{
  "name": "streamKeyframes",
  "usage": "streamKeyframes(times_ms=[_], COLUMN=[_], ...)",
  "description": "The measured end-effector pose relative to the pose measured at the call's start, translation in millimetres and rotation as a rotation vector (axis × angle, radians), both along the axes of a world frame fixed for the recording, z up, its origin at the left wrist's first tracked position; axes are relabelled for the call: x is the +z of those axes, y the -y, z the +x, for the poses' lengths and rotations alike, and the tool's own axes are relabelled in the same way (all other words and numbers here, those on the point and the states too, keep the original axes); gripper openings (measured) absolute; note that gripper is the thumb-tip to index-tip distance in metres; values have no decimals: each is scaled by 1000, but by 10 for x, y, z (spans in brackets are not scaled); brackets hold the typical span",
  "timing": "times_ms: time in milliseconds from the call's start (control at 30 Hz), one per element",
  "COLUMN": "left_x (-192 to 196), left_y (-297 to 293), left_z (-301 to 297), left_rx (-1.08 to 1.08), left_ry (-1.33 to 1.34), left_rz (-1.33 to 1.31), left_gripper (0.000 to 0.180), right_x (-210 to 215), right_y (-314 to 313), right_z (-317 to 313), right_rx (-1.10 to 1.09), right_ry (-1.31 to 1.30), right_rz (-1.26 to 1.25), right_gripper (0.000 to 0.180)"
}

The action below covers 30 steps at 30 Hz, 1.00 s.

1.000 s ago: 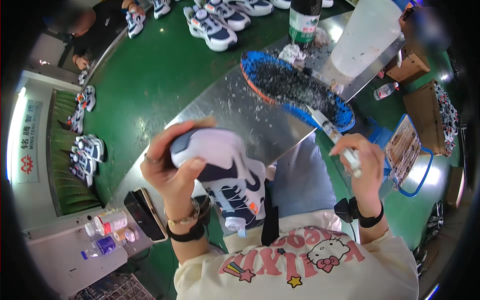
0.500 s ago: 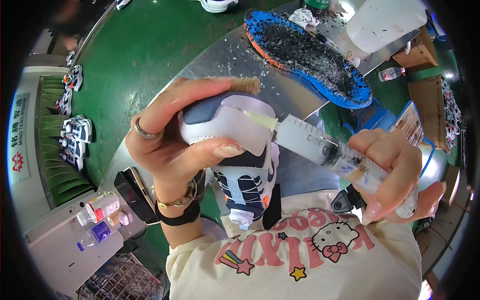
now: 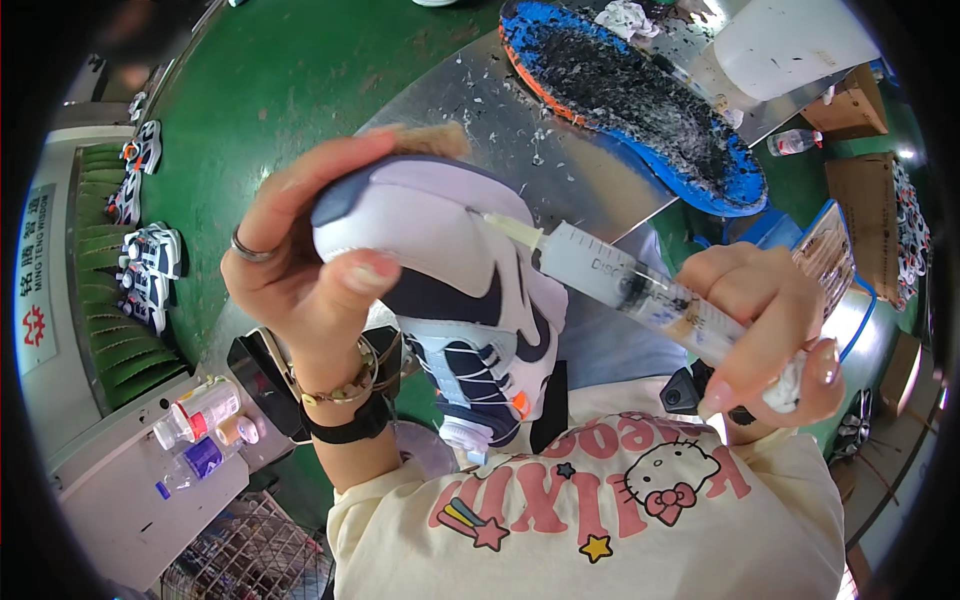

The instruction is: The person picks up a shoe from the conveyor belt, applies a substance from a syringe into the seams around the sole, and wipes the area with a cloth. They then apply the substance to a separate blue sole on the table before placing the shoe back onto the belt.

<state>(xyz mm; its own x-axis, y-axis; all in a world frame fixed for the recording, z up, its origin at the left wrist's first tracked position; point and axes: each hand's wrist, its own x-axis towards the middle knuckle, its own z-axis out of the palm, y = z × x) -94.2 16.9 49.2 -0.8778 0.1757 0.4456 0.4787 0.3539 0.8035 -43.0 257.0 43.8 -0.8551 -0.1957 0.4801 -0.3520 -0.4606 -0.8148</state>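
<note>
the white and navy sneaker [image 3: 450, 290] now sits closer, clamped toe-up in the left hand [image 3: 300, 280]. the right hand [image 3: 765, 320], fist closed around the syringe [image 3: 640, 290], has brought its tip onto the toe, so gluing looks underway.

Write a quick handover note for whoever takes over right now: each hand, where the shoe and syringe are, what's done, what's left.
Left hand: grips the sneaker raised in front of the chest, toe end up.
Right hand: holds the syringe, its tip against the white toe area.
Syringe barrel shows some fluid inside; how much is unclear.
Done: tip placed at the shoe.
Left: whether anything has gone in cannot be told from here.
Nearby: blue-rimmed tray on the metal table.
</note>
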Motion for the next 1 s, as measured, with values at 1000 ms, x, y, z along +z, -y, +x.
streamKeyframes(times_ms=[1000], left_x=[-361], left_y=[274], left_z=[-329], left_rx=[387], left_ry=[33], left_rz=[62], left_gripper=[71], right_x=[-717], right_y=[125], right_z=[245], right_rx=[69], right_ry=[147], right_rz=[-89], right_gripper=[37])
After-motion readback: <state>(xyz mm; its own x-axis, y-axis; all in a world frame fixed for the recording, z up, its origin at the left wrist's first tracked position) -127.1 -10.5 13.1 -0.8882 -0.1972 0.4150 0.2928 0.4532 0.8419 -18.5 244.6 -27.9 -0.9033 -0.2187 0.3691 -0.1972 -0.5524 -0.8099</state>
